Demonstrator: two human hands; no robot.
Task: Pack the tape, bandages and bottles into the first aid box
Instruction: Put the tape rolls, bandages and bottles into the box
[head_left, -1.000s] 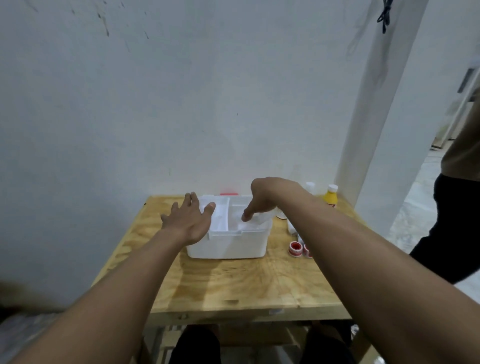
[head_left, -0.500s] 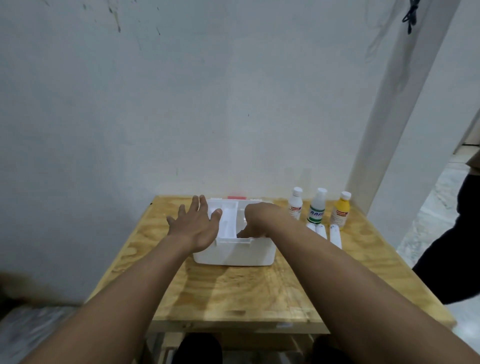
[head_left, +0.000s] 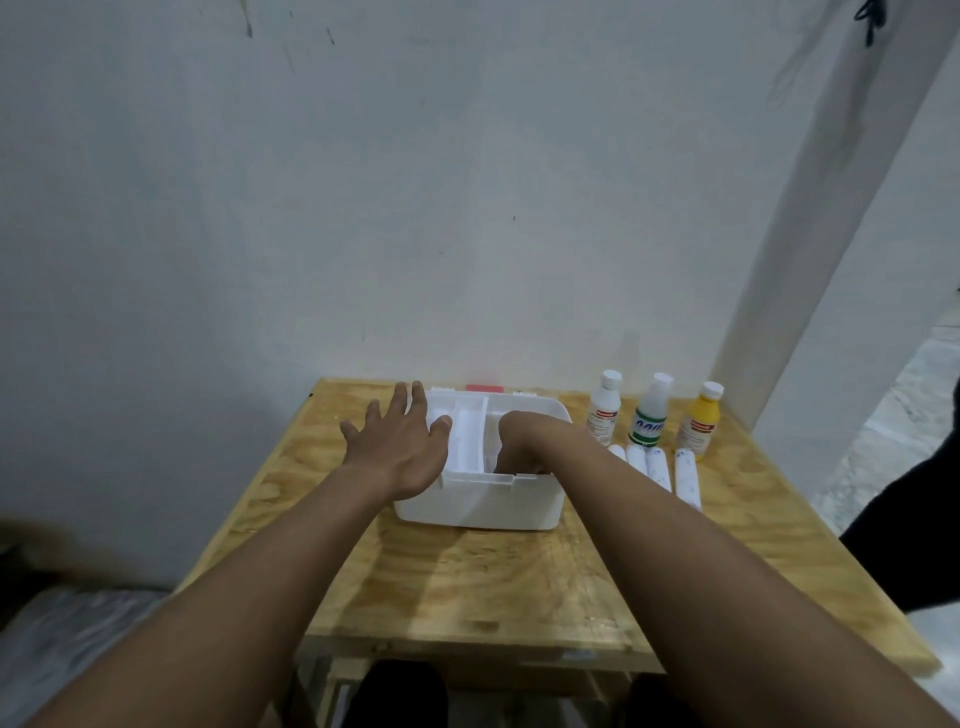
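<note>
A white first aid box (head_left: 478, 506) stands open on the wooden table (head_left: 467, 577). My left hand (head_left: 400, 449) rests flat with fingers spread over the box's left rim. My right hand (head_left: 519, 447) reaches down inside the right compartment; its fingers are hidden by the box wall, so what it holds cannot be seen. To the right stand a white bottle (head_left: 604, 408), a green-labelled bottle (head_left: 650, 413) and a yellow bottle (head_left: 701, 421). Several white rolled bandages (head_left: 687, 478) lie in front of the bottles. No tape roll shows.
The table backs onto a white wall (head_left: 467, 208). A white pillar (head_left: 831, 234) rises at the right. A person in dark clothing (head_left: 914, 530) stands beside the table's right edge. My knees show under the front edge.
My right hand has sunk deeper into the box's right compartment. The view has swung right, so the bottles and bandages show. My left hand stays on the left rim.
</note>
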